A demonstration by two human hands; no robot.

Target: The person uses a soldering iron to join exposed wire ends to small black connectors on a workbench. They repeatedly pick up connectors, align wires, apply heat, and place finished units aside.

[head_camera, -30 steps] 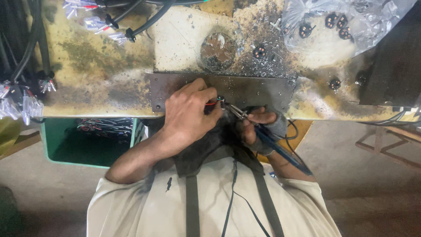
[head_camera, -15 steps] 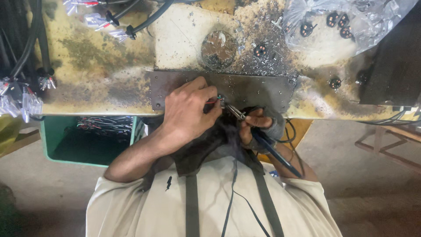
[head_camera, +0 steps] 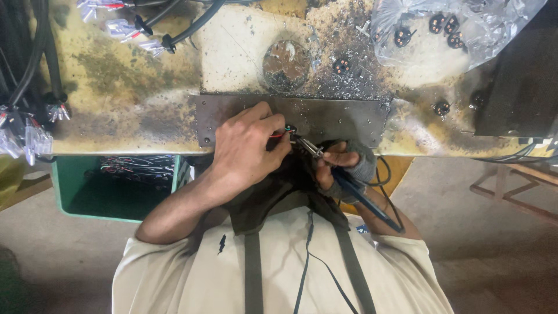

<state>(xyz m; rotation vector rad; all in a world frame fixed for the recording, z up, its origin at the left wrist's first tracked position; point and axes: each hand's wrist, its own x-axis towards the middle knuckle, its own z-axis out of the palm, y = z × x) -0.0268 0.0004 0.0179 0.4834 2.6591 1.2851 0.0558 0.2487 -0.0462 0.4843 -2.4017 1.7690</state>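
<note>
left hand (head_camera: 247,151) fingers closed, pinching red wire (head_camera: 279,134) over dark metal plate (head_camera: 343,116); right hand (head_camera: 343,168) gripping soldering iron (head_camera: 349,183), tip at wire.

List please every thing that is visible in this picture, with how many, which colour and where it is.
small connector: one, dark with red wire, pinched at the left hand's fingertips over the metal plate
soldering iron: one, dark blue handle with metal tip, in the right hand, tip by the connector
metal plate: one, dark grey, on the bench's near edge
workbench: one, yellowish, scorched and stained
round connectors: several, black, scattered on the bench
plastic bag: one, clear, upper right, more connectors inside
cables: several, black, left side
bin: one, green, under the bench, holding wires
left hand: bare
right hand: in a grey fingerless glove
</note>
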